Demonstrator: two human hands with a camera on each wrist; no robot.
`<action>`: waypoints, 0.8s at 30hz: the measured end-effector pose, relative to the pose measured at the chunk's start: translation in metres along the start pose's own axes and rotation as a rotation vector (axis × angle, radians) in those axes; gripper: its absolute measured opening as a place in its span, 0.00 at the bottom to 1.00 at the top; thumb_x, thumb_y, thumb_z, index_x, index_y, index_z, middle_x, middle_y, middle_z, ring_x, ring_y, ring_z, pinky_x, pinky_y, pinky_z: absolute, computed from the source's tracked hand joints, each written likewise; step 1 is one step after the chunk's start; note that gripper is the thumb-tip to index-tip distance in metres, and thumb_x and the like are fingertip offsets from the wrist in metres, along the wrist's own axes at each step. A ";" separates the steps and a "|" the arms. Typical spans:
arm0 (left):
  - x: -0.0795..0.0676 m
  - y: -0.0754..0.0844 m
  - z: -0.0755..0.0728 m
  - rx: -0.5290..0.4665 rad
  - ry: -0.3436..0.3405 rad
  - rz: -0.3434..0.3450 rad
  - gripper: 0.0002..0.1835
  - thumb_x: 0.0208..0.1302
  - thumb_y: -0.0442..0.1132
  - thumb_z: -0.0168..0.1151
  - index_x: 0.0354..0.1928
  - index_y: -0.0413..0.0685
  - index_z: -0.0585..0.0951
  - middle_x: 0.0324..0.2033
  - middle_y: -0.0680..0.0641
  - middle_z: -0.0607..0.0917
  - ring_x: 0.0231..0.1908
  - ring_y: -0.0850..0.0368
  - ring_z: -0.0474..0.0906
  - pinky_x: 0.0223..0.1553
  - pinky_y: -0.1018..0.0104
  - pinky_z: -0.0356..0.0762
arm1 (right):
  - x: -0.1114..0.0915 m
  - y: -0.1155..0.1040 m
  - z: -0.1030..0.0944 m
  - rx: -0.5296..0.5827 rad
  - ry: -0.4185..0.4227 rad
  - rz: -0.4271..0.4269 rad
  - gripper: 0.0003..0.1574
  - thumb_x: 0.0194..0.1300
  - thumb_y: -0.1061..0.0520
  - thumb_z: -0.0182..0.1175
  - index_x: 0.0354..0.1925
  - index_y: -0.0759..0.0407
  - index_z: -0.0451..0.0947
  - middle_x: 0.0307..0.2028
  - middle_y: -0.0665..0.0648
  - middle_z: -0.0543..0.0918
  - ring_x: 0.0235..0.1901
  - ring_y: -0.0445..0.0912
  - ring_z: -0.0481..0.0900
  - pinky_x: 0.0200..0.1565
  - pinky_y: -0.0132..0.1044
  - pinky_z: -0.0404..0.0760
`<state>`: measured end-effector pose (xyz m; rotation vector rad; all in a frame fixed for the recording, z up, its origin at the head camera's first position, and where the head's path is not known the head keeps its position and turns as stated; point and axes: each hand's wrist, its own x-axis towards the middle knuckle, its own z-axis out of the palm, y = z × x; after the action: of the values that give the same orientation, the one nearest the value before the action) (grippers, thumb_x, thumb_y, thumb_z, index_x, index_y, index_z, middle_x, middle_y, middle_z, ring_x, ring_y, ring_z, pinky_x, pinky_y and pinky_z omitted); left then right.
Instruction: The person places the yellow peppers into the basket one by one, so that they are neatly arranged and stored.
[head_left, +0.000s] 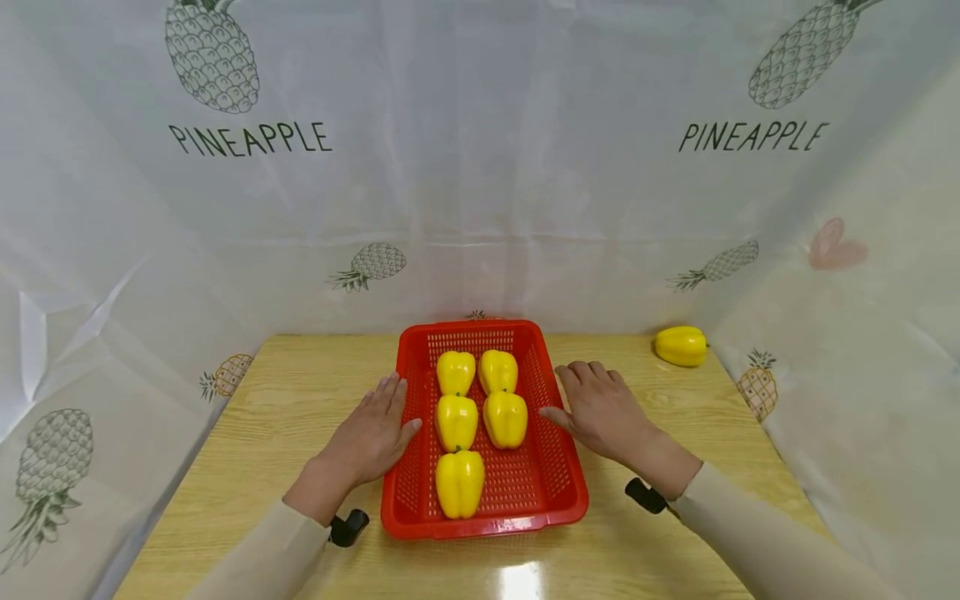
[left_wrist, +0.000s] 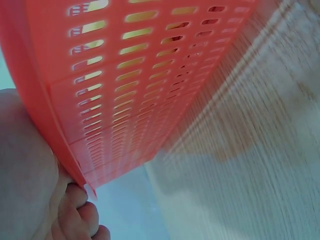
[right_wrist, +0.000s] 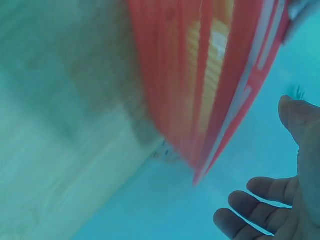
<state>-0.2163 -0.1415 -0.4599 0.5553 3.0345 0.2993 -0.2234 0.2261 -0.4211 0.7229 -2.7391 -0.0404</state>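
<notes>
A red plastic basket with slotted walls stands on the table, holding several yellow bell peppers in two columns. My left hand rests along the basket's left rim, fingers straight and pointing away, thumb reaching over the rim. The left wrist view shows that hand against the rim of the red basket, above the tabletop. At the right rim is my right hand, its fingers extended and thumb over the edge. Spread fingers of the right hand appear apart from the basket in the right wrist view.
Another yellow bell pepper lies on its side at the table's back right corner. The wooden table is enclosed at the back and sides by a pale curtain printed with pineapples.
</notes>
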 end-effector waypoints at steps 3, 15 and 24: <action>0.000 -0.001 0.001 0.010 -0.002 -0.007 0.43 0.81 0.55 0.52 0.81 0.31 0.54 0.82 0.32 0.54 0.82 0.33 0.50 0.79 0.37 0.55 | 0.002 0.017 -0.003 -0.005 0.017 0.033 0.43 0.71 0.33 0.65 0.62 0.69 0.76 0.55 0.68 0.83 0.53 0.64 0.81 0.50 0.61 0.85; -0.003 0.001 -0.001 0.016 -0.004 -0.016 0.43 0.82 0.56 0.52 0.81 0.30 0.54 0.82 0.31 0.55 0.82 0.32 0.50 0.80 0.38 0.54 | 0.003 0.068 0.010 -0.040 0.082 0.088 0.37 0.70 0.39 0.69 0.54 0.71 0.75 0.48 0.70 0.82 0.46 0.66 0.81 0.43 0.61 0.83; -0.002 0.003 0.001 -0.004 -0.001 -0.016 0.43 0.82 0.56 0.51 0.81 0.30 0.54 0.82 0.31 0.55 0.82 0.33 0.50 0.80 0.38 0.55 | 0.000 0.105 0.023 -0.059 0.014 0.193 0.42 0.72 0.40 0.67 0.60 0.76 0.70 0.54 0.75 0.79 0.53 0.70 0.77 0.48 0.67 0.81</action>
<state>-0.2138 -0.1393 -0.4599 0.5298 3.0347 0.3046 -0.2806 0.3166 -0.4319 0.4391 -2.7675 -0.0731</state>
